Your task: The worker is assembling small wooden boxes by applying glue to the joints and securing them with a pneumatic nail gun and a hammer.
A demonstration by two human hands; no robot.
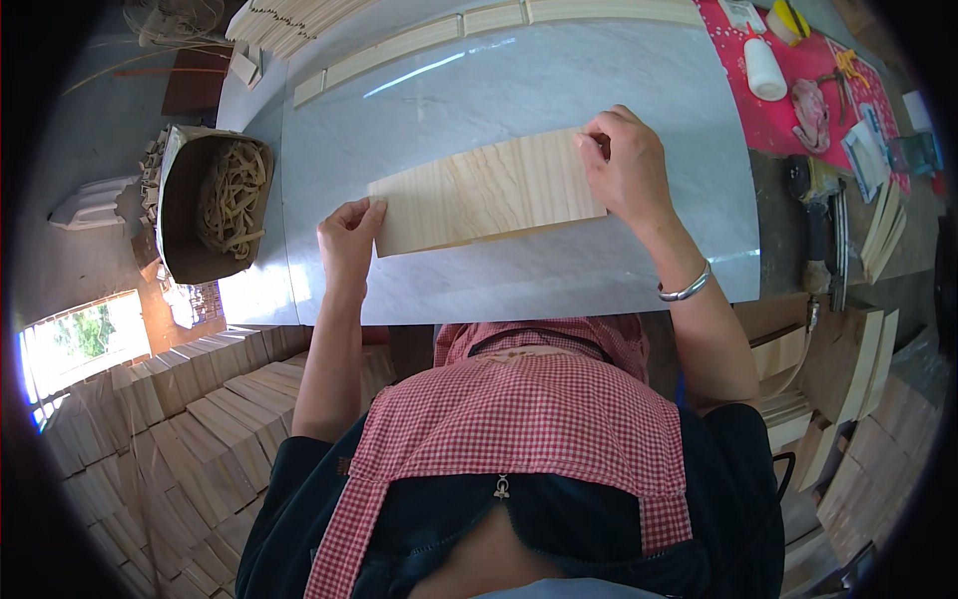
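A long, thin wooden board (489, 195) with pale, wavy grain is held between my hands above the grey-white tabletop (539, 275). My left hand (349, 235) pinches its left end, thumb and fingers closed on the edge. At the other end, my right hand (627, 165) grips the upper right corner with curled fingers. The board tilts slightly, its right end farther from me than its left. A narrow shadowed gap shows along its near edge.
Wooden strips (399, 50) line the table's far edge. A box of wood shavings (168, 215) stands at the left. On a red cloth (733, 65) at the right lie a white bottle (764, 70) and a pink rag (810, 115). Stacked wooden blocks (190, 439) fill the lower left.
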